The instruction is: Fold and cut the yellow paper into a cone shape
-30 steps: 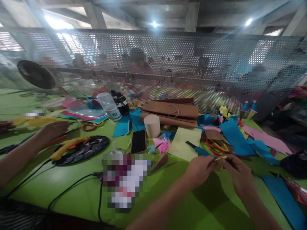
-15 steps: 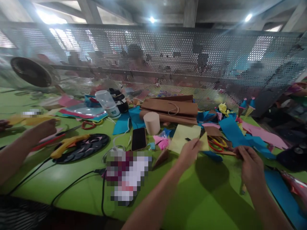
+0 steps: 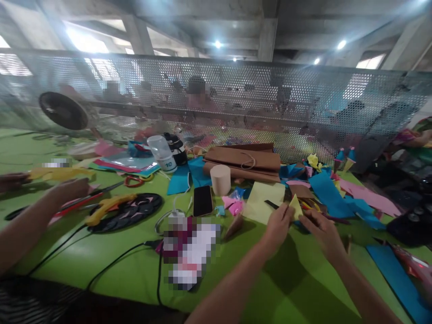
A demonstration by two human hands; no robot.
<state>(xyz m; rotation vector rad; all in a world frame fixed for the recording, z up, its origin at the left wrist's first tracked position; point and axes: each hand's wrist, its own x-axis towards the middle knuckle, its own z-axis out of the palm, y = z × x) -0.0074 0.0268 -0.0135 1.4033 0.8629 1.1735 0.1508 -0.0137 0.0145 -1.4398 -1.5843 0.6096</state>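
Note:
My left hand (image 3: 279, 224) pinches a small pointed piece of yellow paper (image 3: 296, 207). A dark narrow strip, like a blade, sticks out from the same hand toward the left; its other end is hidden. The fingers of my right hand (image 3: 319, 228) are closed at the lower right edge of the yellow paper. Behind my left hand lies a larger pale yellow sheet (image 3: 263, 198). Scissors with yellow and red handles (image 3: 311, 204) lie beyond my right hand, partly covered. A small brown paper cone (image 3: 233, 226) rests left of my left hand.
Near the middle are a roll of tape (image 3: 220, 180), a phone (image 3: 203, 201) and rolled brown paper (image 3: 243, 159). A yellow glue gun (image 3: 108, 208) lies on a black round mat. At left, another person's hand (image 3: 77, 188) is near yellow paper. Blue paper (image 3: 396, 274) lies right.
My right hand has moved left, from beside the scissors to the yellow paper. My left hand has drawn slightly nearer to it. The view has shifted, moving the table contents slightly right and down.

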